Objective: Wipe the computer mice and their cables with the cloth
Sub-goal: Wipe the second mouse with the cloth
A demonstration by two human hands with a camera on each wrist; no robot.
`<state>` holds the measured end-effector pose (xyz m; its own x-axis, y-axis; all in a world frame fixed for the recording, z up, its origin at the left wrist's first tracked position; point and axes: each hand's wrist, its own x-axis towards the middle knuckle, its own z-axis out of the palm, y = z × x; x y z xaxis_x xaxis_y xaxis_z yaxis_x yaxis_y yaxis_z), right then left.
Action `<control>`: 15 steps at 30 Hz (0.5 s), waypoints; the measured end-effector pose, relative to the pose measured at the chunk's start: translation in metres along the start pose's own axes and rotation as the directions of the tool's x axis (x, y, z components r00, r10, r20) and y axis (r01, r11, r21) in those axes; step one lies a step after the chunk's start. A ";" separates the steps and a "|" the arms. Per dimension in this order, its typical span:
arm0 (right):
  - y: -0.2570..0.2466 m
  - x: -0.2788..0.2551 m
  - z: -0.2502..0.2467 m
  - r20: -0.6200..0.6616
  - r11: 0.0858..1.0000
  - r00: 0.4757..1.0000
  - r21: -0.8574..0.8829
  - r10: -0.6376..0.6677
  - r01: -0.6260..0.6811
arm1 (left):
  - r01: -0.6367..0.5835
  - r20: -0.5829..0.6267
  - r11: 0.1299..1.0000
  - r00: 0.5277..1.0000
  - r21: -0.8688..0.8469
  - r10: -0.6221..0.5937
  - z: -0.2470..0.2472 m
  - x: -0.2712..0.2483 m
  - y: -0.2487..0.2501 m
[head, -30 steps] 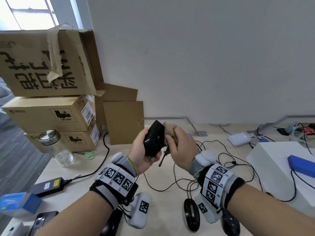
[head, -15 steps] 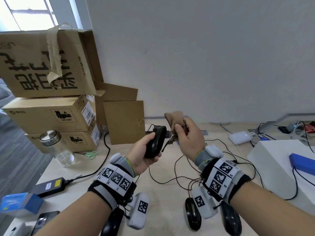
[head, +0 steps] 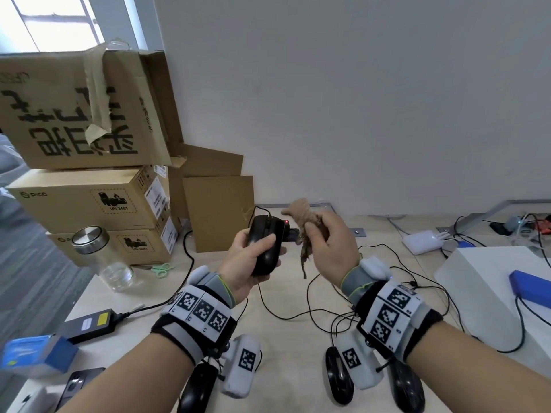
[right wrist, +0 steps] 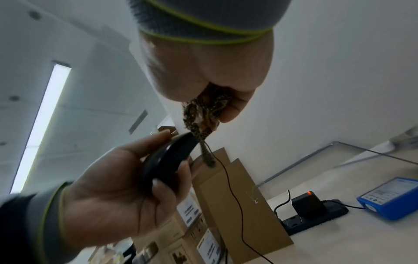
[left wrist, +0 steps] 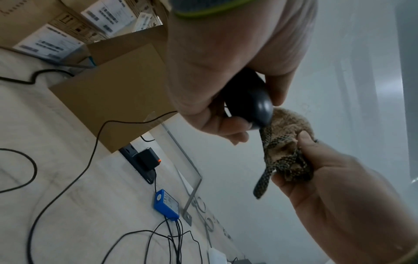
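Behind the right hand, most of the cloth is hidden.

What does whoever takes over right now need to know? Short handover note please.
Left hand grips a black mouse raised above the desk, its cable trailing down.
Right hand grips the bunched brown cloth beside the mouse; whether they touch is unclear.
Three more black mice lie on the desk's near edge.
Done: cannot tell which are wiped.
Left: finish this mouse and cable, then check the rest.
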<state>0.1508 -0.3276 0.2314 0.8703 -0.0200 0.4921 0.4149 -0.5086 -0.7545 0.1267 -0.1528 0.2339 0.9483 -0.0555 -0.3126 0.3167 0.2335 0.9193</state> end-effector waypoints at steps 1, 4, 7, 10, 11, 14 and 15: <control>0.000 0.003 -0.001 -0.023 1.000 1.000 0.013 0.021 -0.020 | 0.014 0.017 1.000 1.000 -0.012 -0.014 0.001 0.000 -0.001; -0.004 0.008 -0.001 -0.038 0.999 0.999 0.043 0.023 -0.021 | 0.056 0.067 0.994 0.996 -0.093 -0.050 0.006 -0.003 -0.004; -0.005 0.004 0.007 0.086 1.000 0.996 -0.029 -0.009 0.011 | 0.082 0.099 0.990 0.993 -0.115 -0.071 0.015 -0.005 -0.002; -0.003 -0.014 0.018 0.258 0.988 0.955 -0.020 -0.144 0.155 | 0.087 0.100 0.965 0.993 -0.249 -0.063 0.022 -0.005 0.001; -0.003 -0.021 0.021 0.275 0.978 0.939 0.010 -0.205 0.210 | 0.092 0.108 0.947 0.992 -0.307 -0.061 0.022 -0.004 0.002; -0.005 -0.038 0.024 0.296 0.901 0.858 0.026 -0.420 0.432 | 0.120 0.124 0.902 0.989 -0.415 -0.075 0.019 -0.001 0.006; -0.003 -0.040 0.025 0.306 0.874 0.831 0.010 -0.465 0.486 | 0.136 0.129 0.898 0.988 -0.419 -0.089 0.017 0.000 0.005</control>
<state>0.1215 -0.3040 0.2033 0.6110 0.4832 0.6271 0.7881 -0.4459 -0.4243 0.1289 -0.1684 0.2425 0.9111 -0.2011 -0.3599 0.4041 0.6087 0.6828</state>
